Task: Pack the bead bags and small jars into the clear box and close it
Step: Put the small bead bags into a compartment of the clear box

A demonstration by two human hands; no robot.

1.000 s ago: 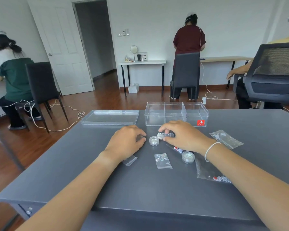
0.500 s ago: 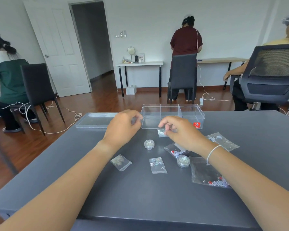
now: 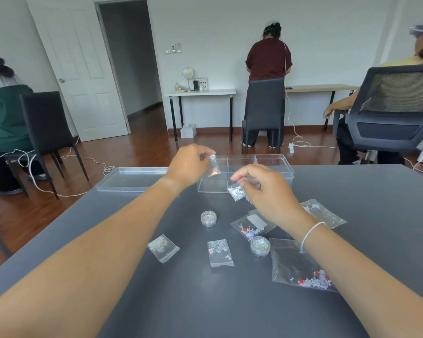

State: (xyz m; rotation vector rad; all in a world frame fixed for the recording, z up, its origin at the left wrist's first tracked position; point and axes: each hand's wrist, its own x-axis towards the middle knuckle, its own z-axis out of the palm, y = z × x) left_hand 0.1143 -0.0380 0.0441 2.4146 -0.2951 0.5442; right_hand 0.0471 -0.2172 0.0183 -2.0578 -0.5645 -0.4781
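Clear box (image 3: pixel 274 164) holds nothing yet; left hand (image 3: pixel 188 164) and right hand (image 3: pixel 266 189) each pinch one bag above it; jars (image 3: pixel 208 218) beside it remain.

Both bare forearms reach forward from the bottom of the view, the left one from 7 o'clock and the right one from 5 o'clock. The left hand (image 3: pixel 189 165) is raised, its back turned to the camera, thumb and fingers pinched together at the top of a small bag (image 3: pixel 214 167). The right hand (image 3: pixel 266 189) is a little lower and nearer, its fingers curled, pinching another small bag (image 3: pixel 236 192). A thin white bracelet (image 3: pixel 310 234) sits on the right wrist.
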